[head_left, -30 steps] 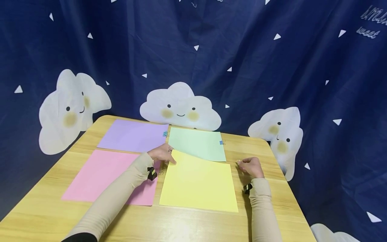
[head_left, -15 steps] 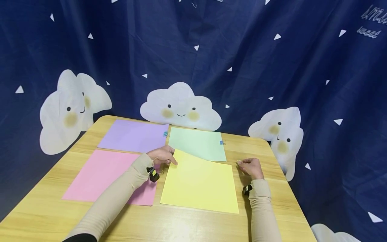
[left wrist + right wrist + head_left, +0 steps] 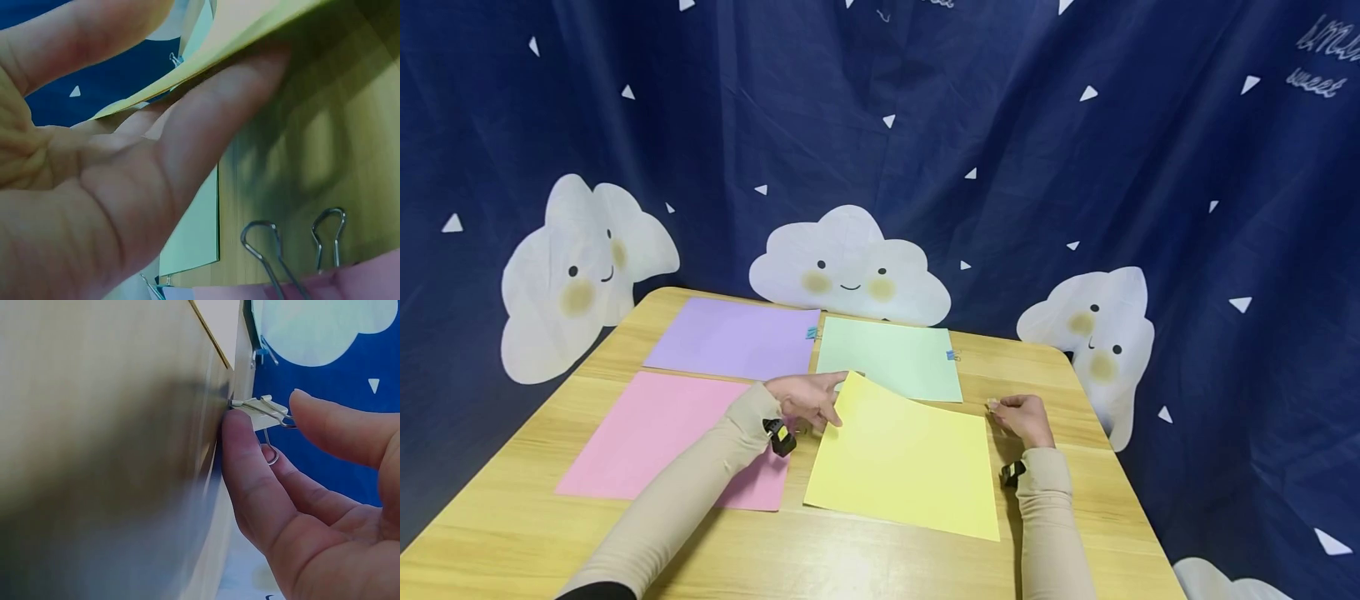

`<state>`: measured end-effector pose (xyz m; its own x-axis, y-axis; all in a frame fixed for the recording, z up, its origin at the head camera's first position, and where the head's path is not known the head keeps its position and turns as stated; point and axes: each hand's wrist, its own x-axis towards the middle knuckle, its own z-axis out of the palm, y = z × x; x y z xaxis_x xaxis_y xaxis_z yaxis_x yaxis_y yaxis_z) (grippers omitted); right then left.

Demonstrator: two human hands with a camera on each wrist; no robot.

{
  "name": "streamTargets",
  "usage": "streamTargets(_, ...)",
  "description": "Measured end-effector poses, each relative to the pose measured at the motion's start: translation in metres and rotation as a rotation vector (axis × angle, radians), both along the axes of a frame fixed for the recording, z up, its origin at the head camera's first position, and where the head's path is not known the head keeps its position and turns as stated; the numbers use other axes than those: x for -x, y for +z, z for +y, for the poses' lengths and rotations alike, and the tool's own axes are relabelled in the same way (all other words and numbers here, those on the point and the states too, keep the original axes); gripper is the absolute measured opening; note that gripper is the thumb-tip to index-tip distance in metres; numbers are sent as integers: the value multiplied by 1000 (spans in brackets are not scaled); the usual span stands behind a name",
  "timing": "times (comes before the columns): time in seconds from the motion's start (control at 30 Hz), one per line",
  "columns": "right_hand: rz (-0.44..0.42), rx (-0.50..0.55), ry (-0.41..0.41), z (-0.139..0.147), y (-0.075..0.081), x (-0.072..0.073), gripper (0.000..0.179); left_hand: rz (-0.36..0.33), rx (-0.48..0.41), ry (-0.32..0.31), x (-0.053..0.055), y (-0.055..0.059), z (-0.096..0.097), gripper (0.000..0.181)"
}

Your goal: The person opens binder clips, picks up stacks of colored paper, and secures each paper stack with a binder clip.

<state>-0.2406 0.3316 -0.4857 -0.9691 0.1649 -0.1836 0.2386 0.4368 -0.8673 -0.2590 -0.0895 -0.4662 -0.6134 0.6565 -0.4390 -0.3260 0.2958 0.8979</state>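
In the head view, my left hand (image 3: 807, 398) holds the left edge of a yellow paper sheet (image 3: 902, 458), whose far left corner is raised off the table. The left wrist view has one finger (image 3: 219, 106) running along the underside of the sheet's edge (image 3: 250, 34), while another finger is spread apart above. Right of the sheet, my right hand (image 3: 1027, 418) pinches a small pale binder clip (image 3: 259, 411) by its wire handles, low over the tabletop. The clip's mouth faces the sheet's right edge.
A pink sheet (image 3: 662, 442) lies left on the wooden table (image 3: 850, 562), with clip handles (image 3: 262, 244) at its right edge. Behind are a purple sheet (image 3: 737, 337) and a green sheet (image 3: 887, 354), each clipped at right. A dark blue curtain (image 3: 910, 150) hangs behind.
My left hand has shifted right and slightly nearer, carrying the yellow sheet toward the right hand; the sheet has turned a little. The right hand and its clip have hardly moved.
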Motion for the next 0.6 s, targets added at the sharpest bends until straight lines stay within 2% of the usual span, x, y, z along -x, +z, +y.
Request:
streamTargets(0.17,12,1,-6,0,0,-1,45,12,3,-36,-2,2,1,119)
streamTargets(0.37,17,-2,-9,2,1,-3,41,14,-27,14,-7,1,4,115)
streamTargets(0.43,17,-16,-11,2,0,-4,40,1,-37,43,-8,-1,5,110)
streamTargets(0.53,20,-30,-11,2,0,-5,39,10,-32,50,-8,-4,5,98)
streamTargets(0.6,20,-34,-12,2,0,-5,39,24,-38,36,-8,-6,5,74)
